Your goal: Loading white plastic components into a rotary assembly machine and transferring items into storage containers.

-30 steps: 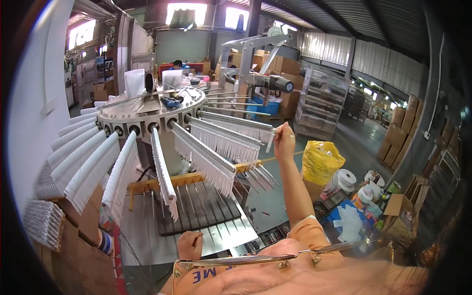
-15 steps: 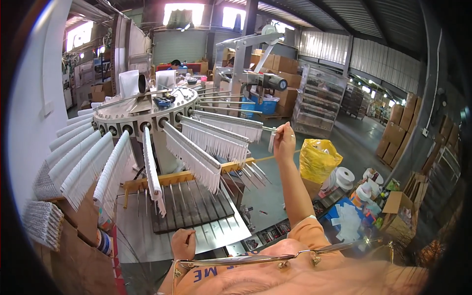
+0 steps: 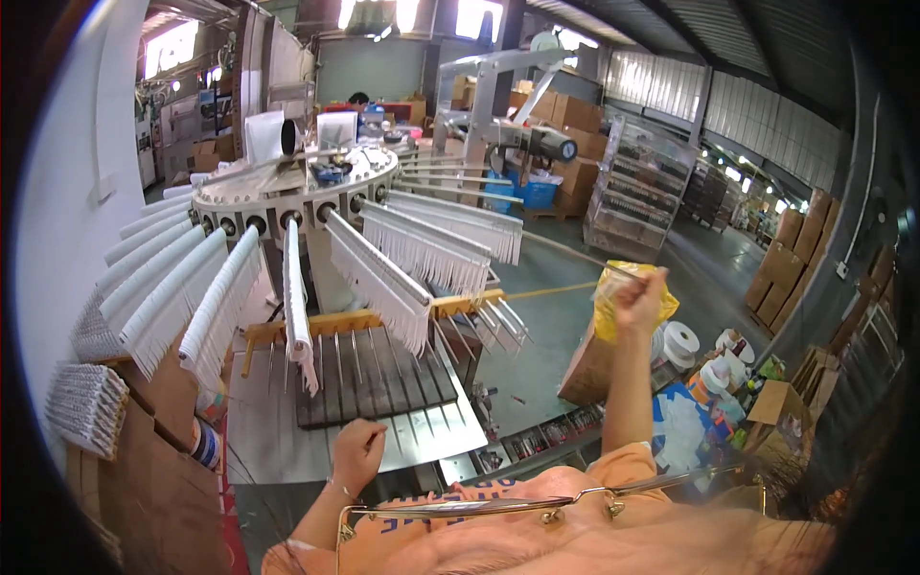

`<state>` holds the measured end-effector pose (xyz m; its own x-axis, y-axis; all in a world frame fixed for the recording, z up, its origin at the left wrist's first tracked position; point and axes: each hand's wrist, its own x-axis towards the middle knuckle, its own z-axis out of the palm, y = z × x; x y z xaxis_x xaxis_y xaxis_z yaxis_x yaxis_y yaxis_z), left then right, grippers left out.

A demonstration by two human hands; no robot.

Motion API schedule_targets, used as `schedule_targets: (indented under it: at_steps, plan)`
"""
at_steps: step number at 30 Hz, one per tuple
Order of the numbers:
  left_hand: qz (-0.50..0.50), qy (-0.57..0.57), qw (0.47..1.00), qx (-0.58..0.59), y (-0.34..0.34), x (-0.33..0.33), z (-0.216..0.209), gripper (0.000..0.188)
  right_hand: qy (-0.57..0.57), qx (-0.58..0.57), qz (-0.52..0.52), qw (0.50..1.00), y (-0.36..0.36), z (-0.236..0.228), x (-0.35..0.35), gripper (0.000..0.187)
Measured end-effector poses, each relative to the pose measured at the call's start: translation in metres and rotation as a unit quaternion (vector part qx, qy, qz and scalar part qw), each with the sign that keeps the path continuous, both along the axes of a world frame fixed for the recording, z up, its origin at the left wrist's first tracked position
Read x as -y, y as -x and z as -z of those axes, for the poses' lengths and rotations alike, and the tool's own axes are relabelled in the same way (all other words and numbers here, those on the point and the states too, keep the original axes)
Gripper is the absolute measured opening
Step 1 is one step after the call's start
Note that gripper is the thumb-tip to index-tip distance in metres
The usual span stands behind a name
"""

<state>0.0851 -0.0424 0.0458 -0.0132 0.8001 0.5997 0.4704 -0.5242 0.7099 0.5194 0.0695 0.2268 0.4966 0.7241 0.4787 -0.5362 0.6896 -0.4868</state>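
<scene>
Gripping thin rod [image 3: 575,254] w/ right hand [image 3: 640,299].

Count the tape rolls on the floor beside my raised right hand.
2 clear ones: a large white tape roll and a smaller tape roll lower right of it, beside the right hand. Clutter may hide more.

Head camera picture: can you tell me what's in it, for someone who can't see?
A person's right hand is raised, pulling a thin rod from a round machine hung with white fringed strips. Their left hand rests closed on the metal table.
</scene>
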Motion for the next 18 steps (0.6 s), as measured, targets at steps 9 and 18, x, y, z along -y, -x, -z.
schedule_targets:
  at_steps: [9, 18]
  plan:
    - [0.275, -0.009, 0.947, -0.165, -0.061, -0.047, -0.047, 0.015, 0.056, -0.007, 0.016, 0.998, -0.050, 0.132, 0.132, 0.033]
    - [0.279, 0.353, 0.799, 0.399, -0.160, -0.194, -0.007, 0.023, 0.113, 0.516, 0.259, 0.809, 0.065, 0.095, 0.192, 0.014]
